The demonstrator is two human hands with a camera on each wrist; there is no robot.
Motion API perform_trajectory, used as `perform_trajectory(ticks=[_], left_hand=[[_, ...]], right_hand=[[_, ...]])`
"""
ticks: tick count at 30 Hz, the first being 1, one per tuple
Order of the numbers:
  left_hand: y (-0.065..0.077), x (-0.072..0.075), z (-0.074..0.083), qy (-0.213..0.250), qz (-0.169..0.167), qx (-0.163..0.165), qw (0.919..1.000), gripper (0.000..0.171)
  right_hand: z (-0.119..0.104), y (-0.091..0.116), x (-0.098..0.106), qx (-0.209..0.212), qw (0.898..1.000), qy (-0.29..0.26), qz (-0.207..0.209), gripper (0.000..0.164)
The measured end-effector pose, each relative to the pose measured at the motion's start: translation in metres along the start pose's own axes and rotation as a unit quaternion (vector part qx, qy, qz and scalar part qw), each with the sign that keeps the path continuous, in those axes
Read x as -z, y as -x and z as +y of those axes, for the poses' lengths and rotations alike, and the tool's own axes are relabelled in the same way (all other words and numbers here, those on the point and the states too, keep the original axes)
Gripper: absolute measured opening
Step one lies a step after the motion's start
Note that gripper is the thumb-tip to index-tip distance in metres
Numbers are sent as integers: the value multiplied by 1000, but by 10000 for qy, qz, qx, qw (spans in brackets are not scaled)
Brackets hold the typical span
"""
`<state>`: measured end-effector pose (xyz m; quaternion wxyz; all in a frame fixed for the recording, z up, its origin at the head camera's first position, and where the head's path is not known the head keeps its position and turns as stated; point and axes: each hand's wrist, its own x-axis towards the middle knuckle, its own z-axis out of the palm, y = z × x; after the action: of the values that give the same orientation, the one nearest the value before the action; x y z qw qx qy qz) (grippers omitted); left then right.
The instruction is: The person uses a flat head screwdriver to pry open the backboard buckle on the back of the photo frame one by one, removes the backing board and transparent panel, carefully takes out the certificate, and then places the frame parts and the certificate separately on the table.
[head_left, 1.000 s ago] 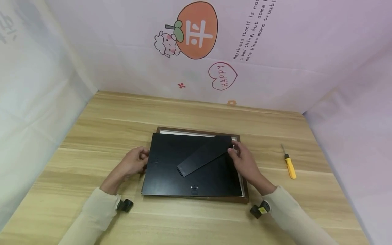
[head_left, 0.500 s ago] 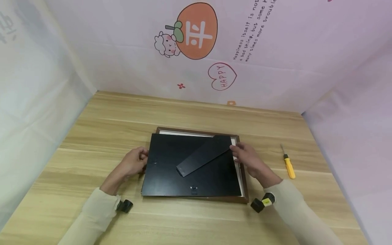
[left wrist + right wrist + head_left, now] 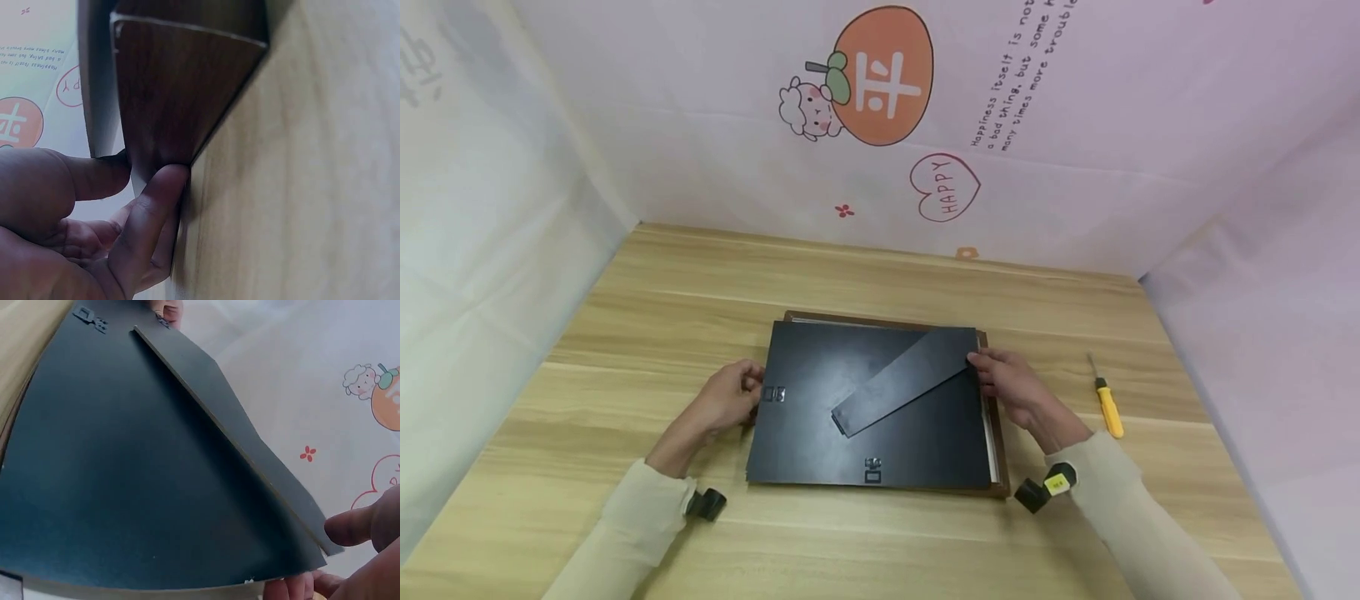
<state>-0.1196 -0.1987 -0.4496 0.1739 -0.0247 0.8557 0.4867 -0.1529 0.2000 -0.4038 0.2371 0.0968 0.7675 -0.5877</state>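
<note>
A black backing board (image 3: 917, 442) lies over a brown picture frame (image 3: 1002, 471), whose far and right edges show past it. Slanted across the board is its easel stand (image 3: 898, 379), and two small metal hangers (image 3: 872, 471) sit near its edges. At the left side, my left hand (image 3: 730, 396) holds the frame, thumb at the board's edge and a bent finger against the brown side (image 3: 175, 87). My right hand (image 3: 1018, 396) grips the board's right edge, its thumb (image 3: 350, 526) on the stand's end and fingers under the board.
A yellow-handled screwdriver (image 3: 1109, 408) lies on the wooden table (image 3: 850, 550) to the right. A printed cloth backdrop (image 3: 700, 150) stands behind the table, with more cloth at both sides.
My right hand has drawn back a little to the right and taken the board's edge. The board's far right corner has shifted and its face has tilted, showing the hangers more clearly.
</note>
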Motion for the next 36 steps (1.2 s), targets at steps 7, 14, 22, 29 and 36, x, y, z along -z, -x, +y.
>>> perform_trajectory(ticks=[7, 14, 22, 29, 36], left_hand=[[1, 2, 0, 22, -83, -51, 9999, 30], [3, 5, -1, 113, -166, -4, 9998, 29], [5, 8, -2, 131, -257, 30, 9996, 27], [7, 11, -2, 186, -352, -56, 9992, 26], [10, 13, -1, 428, -514, -121, 9977, 26]], right_hand=[[5, 4, 6, 114, 9995, -264, -123, 27], [14, 5, 12, 99, 9983, -368, -451, 15], [23, 5, 16, 78, 9892, -883, -1171, 9], [22, 15, 19, 494, 9829, -1147, -1353, 9], [9, 36, 31, 1171, 9758, -1307, -1301, 9]])
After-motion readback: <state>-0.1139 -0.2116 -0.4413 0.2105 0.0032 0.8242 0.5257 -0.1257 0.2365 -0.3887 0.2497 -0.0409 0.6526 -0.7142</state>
